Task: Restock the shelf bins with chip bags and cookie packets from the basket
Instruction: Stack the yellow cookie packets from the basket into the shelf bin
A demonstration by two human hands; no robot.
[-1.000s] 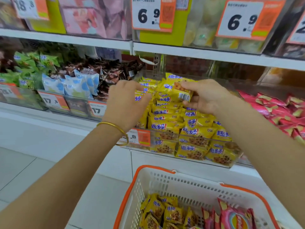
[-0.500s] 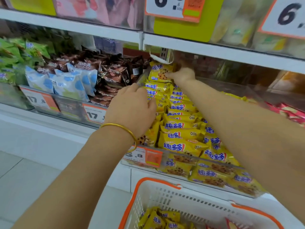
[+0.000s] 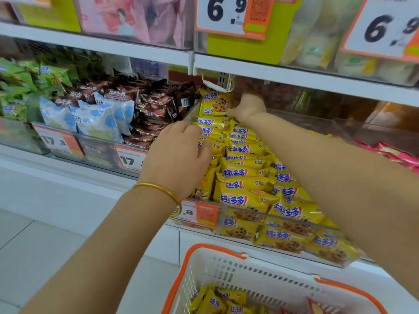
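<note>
Near, bottom edge: basket (image 3: pixel 226 264) with yellow cookie packets (image 3: pixel 217 300). Mid: left hand (image 3: pixel 179 155) rests bent-fingered on rows in the bin (image 3: pixel 283 219), grip unclear. Far, bin's back-left corner: right hand (image 3: pixel 248 106) pinches upright packet (image 3: pixel 215 103). Step looks like placing; next: let go, reach basket.

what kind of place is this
Most likely a supermarket snack aisle: big price tags, a shelf bin packed with yellow cookie packets, and an orange-rimmed shopping basket below.
</note>
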